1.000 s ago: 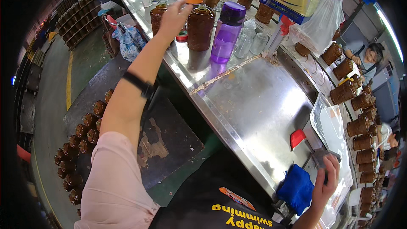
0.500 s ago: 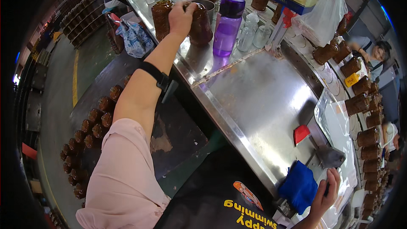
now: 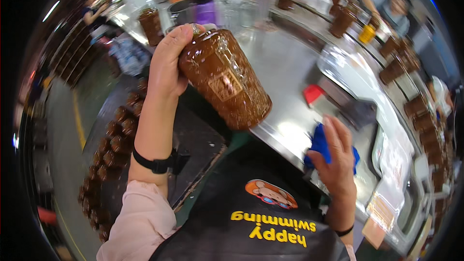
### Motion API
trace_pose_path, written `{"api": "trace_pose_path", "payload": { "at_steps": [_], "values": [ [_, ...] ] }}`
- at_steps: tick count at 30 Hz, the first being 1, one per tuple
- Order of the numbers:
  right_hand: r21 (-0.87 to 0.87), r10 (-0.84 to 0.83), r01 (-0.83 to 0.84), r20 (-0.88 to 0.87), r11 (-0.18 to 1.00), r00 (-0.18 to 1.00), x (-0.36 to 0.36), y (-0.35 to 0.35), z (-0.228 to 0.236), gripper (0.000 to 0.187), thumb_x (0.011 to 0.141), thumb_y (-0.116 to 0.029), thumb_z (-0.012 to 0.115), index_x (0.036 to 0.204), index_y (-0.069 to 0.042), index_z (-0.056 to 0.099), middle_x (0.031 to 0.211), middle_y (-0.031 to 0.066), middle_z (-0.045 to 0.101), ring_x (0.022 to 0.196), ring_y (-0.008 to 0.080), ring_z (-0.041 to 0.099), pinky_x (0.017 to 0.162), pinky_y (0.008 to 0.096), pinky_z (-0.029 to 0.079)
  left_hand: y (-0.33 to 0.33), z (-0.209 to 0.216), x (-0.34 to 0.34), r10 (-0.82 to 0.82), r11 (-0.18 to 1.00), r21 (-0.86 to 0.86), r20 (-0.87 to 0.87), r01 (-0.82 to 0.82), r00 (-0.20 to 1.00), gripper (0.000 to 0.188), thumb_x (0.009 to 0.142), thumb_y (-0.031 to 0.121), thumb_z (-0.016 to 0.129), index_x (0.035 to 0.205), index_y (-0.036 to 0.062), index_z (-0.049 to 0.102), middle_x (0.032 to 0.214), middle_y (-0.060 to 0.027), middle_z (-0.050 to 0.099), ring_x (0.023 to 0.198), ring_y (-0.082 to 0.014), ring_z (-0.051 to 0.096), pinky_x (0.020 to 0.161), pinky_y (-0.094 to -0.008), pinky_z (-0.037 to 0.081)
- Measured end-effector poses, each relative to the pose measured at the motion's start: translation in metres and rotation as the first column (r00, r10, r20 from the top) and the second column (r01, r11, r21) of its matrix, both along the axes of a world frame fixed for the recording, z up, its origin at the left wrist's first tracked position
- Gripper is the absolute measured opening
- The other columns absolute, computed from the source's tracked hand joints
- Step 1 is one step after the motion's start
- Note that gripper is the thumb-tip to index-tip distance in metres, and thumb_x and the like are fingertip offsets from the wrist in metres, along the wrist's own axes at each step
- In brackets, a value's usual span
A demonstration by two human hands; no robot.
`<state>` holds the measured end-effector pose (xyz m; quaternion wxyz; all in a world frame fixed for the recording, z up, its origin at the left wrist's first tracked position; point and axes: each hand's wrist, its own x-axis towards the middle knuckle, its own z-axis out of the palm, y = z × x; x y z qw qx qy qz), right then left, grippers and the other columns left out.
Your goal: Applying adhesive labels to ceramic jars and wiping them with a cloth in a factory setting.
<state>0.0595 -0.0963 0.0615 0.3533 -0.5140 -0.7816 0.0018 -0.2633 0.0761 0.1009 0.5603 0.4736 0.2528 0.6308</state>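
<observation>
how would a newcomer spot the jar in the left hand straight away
Start at the shiny metal table and look beside its edge for the left hand. It holds a large, glossy brown jar by the top. Unlike the standing jar behind it, this one is tilted and shows a square patch on its side.

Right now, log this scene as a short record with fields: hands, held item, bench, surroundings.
Left hand: gripping the brown jar at its neck end
Brown jar: tilted, square label facing the camera
Right hand: holding nothing, fingers open, by the blue cloth; contact unclear
Metal bench: red piece near the cloth; purple bottle toward the far end
Floor side: jars grouped on a dark surface, left
Co-worker: far right, beyond the bench
</observation>
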Motion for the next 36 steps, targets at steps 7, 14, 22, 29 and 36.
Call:
{"api": "trace_pose_path", "payload": {
  "at_steps": [7, 14, 22, 29, 36],
  "values": [
    [-0.013, -0.214, 0.214, -0.120, 0.977, 0.969, 0.061, -0.085, -0.019, 0.070, 0.072, -0.001, 0.075, 0.137, 0.002, 0.048, 0.138, 0.0230, 0.049, 0.122, 0.0404, 0.050, 0.102, 0.0454, 0.041, -0.033, -0.028, 0.231, -0.690, 0.647, -0.289, 0.174, 0.706, 0.703, 0.025, 0.097, 0.026, 0.060, 0.102, 0.0015, 0.064, 0.094, -0.0090, 0.070, 0.082, -0.0169, 0.068, 0.078, -0.0306, 0.056],
    [-0.033, -0.424, 0.426, -0.202, 0.904, 0.883, 0.093, -0.094, -0.041, 0.059, 0.078, 0.003, 0.067, 0.134, 0.006, 0.049, 0.134, 0.0245, 0.052, 0.121, 0.0397, 0.051, 0.102, 0.0438, 0.041, -0.019, -0.091, 0.346, -0.717, 0.376, -0.518, 0.362, 0.768, 0.595, 0.053, 0.104, 0.045, 0.037, 0.103, -0.0027, 0.060, 0.093, -0.0132, 0.069, 0.084, -0.0229, 0.069, 0.079, -0.0395, 0.058],
    [-0.021, -0.443, 0.451, -0.236, 0.892, 0.865, 0.106, -0.058, -0.049, 0.060, 0.077, 0.005, 0.066, 0.134, 0.007, 0.049, 0.128, 0.0237, 0.054, 0.119, 0.0405, 0.051, 0.102, 0.0444, 0.041, 0.011, -0.095, 0.363, -0.650, 0.465, -0.559, 0.310, 0.686, 0.694, 0.055, 0.104, 0.045, 0.037, 0.105, -0.0053, 0.060, 0.093, -0.0162, 0.069, 0.081, -0.0254, 0.069, 0.076, -0.0408, 0.058],
    [0.003, -0.441, 0.448, -0.177, 0.894, 0.880, 0.100, -0.070, -0.045, 0.064, 0.070, 0.006, 0.068, 0.132, 0.009, 0.050, 0.127, 0.0253, 0.053, 0.116, 0.0424, 0.052, 0.099, 0.0472, 0.043, 0.006, -0.112, 0.363, -0.673, 0.485, -0.562, 0.249, 0.670, 0.696, 0.052, 0.103, 0.047, 0.041, 0.100, -0.0026, 0.059, 0.094, -0.0154, 0.068, 0.077, -0.0234, 0.068, 0.074, -0.0401, 0.058],
    [0.051, -0.446, 0.469, -0.239, 0.882, 0.863, 0.111, -0.045, -0.052, 0.067, 0.065, 0.005, 0.073, 0.129, 0.007, 0.053, 0.120, 0.0222, 0.056, 0.110, 0.0384, 0.055, 0.094, 0.0446, 0.046, 0.016, -0.115, 0.362, -0.697, 0.519, -0.474, 0.248, 0.712, 0.673, 0.057, 0.102, 0.049, 0.041, 0.111, -0.0047, 0.058, 0.099, -0.0139, 0.068, 0.088, -0.0235, 0.066, 0.080, -0.0400, 0.055]
  ]
}}
